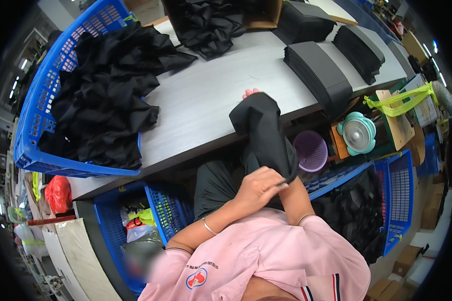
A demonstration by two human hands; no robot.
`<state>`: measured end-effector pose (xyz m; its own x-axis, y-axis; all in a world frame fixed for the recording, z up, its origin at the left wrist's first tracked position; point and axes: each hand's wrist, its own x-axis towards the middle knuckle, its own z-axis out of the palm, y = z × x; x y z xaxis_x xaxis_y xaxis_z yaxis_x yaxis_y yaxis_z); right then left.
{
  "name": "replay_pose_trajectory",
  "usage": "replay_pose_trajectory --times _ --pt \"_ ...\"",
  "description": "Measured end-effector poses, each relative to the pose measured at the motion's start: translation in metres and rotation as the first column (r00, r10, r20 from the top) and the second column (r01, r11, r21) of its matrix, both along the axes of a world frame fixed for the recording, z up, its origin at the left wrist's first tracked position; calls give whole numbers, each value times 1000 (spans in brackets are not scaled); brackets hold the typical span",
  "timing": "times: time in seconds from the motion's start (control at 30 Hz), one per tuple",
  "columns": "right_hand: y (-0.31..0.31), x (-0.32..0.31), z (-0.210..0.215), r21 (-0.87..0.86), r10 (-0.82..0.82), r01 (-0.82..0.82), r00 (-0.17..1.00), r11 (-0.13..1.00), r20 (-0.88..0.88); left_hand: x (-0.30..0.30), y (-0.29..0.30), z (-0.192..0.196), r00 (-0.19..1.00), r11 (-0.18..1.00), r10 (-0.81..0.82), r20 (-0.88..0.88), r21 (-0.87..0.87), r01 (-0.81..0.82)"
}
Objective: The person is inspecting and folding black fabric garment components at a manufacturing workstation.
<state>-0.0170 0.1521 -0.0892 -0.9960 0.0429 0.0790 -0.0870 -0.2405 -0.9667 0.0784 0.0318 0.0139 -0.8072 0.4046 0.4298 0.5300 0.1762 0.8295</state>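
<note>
A black cloth piece, tube-like in shape (266, 131), covers my right forearm from below the elbow to the hand. Only the fingertips of my right hand (250, 93) stick out past its far end, stretched side by side over the table's front part; the palm is hidden under the cloth. My left hand (260, 187) is closed on the near edge of this cloth, pinching it against the right forearm. To the left, a blue plastic basket (27, 155) on the table holds a heap of black cloth pieces (103, 95).
The grey table (206, 95) bears stacks of flat black pieces (320, 70) on the right and a cardboard box (263, 19) of black cloth at the back. Below are a purple basket (311, 150), a teal fan (357, 133) and blue crates (399, 185) on both sides.
</note>
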Motion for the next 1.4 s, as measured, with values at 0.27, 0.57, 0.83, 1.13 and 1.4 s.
replay_pose_trajectory --times 0.27,0.57,0.83,1.13,1.4 --pt "-29 -29 -23 -514 277 -297 954 805 -118 -41 -20 -2 866 858 449 218 165 -486" --pt "-36 76 76 462 496 -480 863 746 97 -140 -86 -50 620 653 707 340 23 -757" --pt "24 96 35 201 185 -232 956 952 228 -120 -124 -34 720 642 183 669 473 -603" --pt "-16 6 68 373 214 -235 972 898 97 -87 -84 -9 729 745 -49 682 511 -428" --pt "-27 -14 83 84 331 -353 921 932 205 -46 -74 -51 401 654 -586 704 703 -279"
